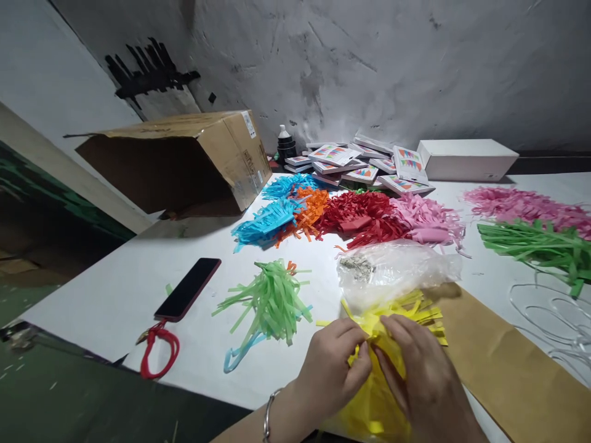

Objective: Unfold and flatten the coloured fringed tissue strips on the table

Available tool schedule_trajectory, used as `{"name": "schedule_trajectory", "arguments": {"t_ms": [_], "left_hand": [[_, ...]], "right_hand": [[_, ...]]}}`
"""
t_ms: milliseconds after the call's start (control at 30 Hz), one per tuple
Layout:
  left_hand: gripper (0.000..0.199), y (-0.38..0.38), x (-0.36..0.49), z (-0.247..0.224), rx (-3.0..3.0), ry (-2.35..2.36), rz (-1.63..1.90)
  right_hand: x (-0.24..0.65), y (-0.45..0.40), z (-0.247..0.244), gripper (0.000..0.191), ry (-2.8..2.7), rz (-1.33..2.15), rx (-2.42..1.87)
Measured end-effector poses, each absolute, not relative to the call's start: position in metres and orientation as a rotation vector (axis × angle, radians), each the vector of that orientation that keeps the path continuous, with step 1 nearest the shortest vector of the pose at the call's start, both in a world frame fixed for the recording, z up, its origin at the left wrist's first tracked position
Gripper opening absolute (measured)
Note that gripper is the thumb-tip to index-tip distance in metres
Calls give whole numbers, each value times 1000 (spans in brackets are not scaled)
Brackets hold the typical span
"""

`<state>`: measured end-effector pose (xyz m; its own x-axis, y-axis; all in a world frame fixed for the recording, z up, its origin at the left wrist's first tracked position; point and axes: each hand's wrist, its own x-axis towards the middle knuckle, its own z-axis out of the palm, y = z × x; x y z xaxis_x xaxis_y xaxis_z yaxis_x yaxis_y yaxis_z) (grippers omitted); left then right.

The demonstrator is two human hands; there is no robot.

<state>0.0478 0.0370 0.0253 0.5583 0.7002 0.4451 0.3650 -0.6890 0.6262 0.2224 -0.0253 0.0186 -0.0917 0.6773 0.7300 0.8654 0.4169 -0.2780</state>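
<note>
Yellow fringed paper [381,394] lies at the near edge of the table, its strips spreading out behind and in front of my hands. My left hand [335,363], with a silver bangle at the wrist, pinches the yellow paper near its middle. Close beside it on the right, my right hand [418,369] also has its fingers closed on the yellow paper. Just behind the yellow strips rests a clear plastic bag [401,271]. A light green tassel [274,298] lies to the left of my hands, with a blue strip [242,352] by it.
A phone [188,289] with a red strap is at the left. Blue, orange, red [364,215] and pink fringe bundles lie behind, before stacked packets [364,166]. An open carton [231,160] and a white box [466,160] stand at the back. Brown paper [508,363] and white cord lie right.
</note>
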Motion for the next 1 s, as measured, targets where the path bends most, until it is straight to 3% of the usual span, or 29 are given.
{"name": "schedule_trajectory", "arguments": {"t_ms": [100,200,300,400,633,900,1000], "left_hand": [[18,40,45,26,2483,788,929],[31,47,41,27,2577,663,911],[46,52,40,31,2653,510,902],[37,55,41,37,2660,426,940],[19,53,33,52,2440,429,1221],[6,70,71,89,1661,385,1300],[20,110,123,110,1429,531,1326]], "right_hand": [[226,-25,21,27,-1883,-135,-1304],[235,-24,29,19,-1759,380,-1402],[242,-22,37,27,-1540,872,-1455],[244,-22,38,34,-1333,1096,-1456],[264,-33,30,40,-908,919,-1546],[363,-62,3,62,-350,651,-1521],[424,-89,-14,53,-272,408,-1549]]}}
